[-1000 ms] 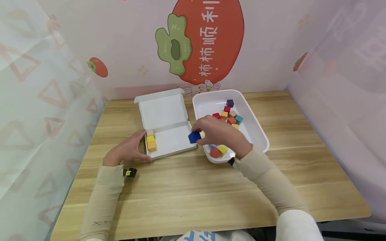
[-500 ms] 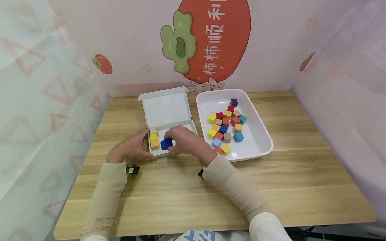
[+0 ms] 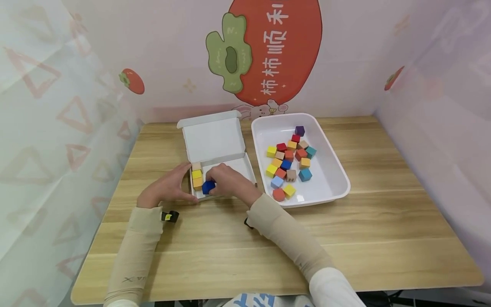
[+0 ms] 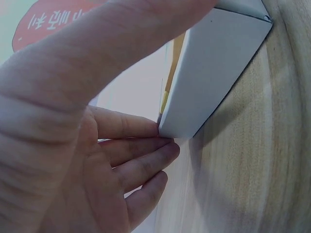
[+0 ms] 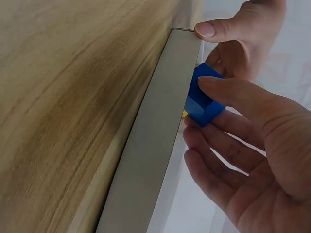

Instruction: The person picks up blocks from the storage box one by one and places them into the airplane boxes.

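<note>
My right hand point(image 3: 232, 182) pinches a blue wooden cube point(image 3: 208, 187) between thumb and fingers, inside the front left part of a white cardboard box point(image 3: 215, 140). In the right wrist view the cube point(image 5: 210, 114) is tilted just behind the box's front wall point(image 5: 155, 121). Along the box's left wall stand a plain wood cube point(image 3: 196, 166), a yellow cube point(image 3: 197, 174) and orange blocks point(image 3: 197, 183). My left hand point(image 3: 166, 187) holds the box at its left side, thumb at the front corner and fingertips at the back end of that wall.
Right of the box stands a white plastic tray point(image 3: 330, 187) with several coloured cubes, among them a purple cube point(image 3: 299, 131) and a teal cube point(image 3: 305, 175). The box lid leans open toward the wall. The wooden table point(image 3: 364, 238) extends toward the front.
My right hand has carried the blue cube left from over the tray into the box, then lower and nearer the orange blocks. The left hand stays at the box's left side.
</note>
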Action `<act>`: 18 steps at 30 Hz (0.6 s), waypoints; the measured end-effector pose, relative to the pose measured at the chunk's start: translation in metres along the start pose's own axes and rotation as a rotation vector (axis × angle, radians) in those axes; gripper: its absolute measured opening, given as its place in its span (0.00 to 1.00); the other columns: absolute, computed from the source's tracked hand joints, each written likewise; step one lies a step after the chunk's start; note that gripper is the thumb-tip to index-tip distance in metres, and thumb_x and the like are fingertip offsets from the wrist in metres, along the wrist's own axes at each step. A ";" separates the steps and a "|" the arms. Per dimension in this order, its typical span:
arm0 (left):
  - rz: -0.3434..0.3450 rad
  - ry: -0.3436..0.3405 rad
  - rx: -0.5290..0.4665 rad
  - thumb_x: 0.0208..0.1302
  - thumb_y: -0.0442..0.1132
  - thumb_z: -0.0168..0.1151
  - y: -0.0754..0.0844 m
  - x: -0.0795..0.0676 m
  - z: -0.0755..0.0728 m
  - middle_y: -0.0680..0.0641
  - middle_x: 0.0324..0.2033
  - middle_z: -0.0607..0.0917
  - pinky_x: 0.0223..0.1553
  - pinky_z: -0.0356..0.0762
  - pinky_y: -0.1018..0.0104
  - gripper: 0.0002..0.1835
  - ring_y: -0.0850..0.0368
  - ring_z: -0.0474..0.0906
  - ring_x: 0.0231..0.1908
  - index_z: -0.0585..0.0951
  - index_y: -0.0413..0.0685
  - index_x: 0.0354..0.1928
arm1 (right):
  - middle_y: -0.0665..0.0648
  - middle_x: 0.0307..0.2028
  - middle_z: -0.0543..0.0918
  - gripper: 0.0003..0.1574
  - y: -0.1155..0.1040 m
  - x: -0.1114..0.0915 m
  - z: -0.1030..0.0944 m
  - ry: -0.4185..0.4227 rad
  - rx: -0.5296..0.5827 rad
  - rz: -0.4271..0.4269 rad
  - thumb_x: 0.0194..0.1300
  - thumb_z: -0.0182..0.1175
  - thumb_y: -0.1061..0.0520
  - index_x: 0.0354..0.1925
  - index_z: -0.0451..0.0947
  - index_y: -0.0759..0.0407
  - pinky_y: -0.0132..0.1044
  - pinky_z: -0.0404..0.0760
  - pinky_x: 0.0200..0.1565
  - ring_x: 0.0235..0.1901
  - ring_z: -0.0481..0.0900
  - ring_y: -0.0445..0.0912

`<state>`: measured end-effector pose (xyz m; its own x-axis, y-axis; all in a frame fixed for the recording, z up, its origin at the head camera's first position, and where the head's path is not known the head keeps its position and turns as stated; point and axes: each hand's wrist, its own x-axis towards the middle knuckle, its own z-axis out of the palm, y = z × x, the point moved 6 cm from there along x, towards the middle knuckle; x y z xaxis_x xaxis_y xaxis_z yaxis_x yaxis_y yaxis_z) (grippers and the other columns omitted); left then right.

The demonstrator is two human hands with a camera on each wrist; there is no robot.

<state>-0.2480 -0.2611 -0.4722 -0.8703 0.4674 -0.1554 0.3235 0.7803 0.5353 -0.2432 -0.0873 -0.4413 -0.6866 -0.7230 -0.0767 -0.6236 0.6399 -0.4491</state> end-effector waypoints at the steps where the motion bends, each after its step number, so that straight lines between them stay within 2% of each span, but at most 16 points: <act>1: 0.002 0.000 -0.002 0.47 0.58 0.87 0.000 0.000 0.000 0.35 0.80 0.61 0.77 0.63 0.34 0.69 0.35 0.60 0.78 0.54 0.40 0.83 | 0.48 0.35 0.87 0.07 0.000 0.002 0.001 -0.005 0.007 0.001 0.67 0.74 0.55 0.41 0.88 0.55 0.31 0.79 0.39 0.34 0.78 0.41; 10: 0.003 -0.001 -0.009 0.47 0.58 0.87 0.001 0.000 -0.001 0.37 0.80 0.61 0.77 0.63 0.35 0.69 0.37 0.60 0.78 0.54 0.41 0.83 | 0.50 0.38 0.90 0.10 0.005 0.013 0.010 0.000 0.058 0.001 0.63 0.78 0.52 0.40 0.90 0.56 0.30 0.82 0.42 0.37 0.82 0.40; 18: 0.001 -0.003 -0.012 0.47 0.59 0.87 0.001 0.000 -0.001 0.37 0.81 0.61 0.78 0.62 0.35 0.69 0.37 0.60 0.79 0.55 0.42 0.83 | 0.50 0.36 0.90 0.13 0.013 0.012 0.011 0.013 0.129 0.027 0.63 0.78 0.51 0.41 0.90 0.57 0.28 0.81 0.40 0.35 0.82 0.40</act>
<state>-0.2485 -0.2608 -0.4709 -0.8689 0.4691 -0.1577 0.3194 0.7749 0.5454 -0.2555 -0.0911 -0.4579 -0.7076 -0.7021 -0.0795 -0.5521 0.6197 -0.5578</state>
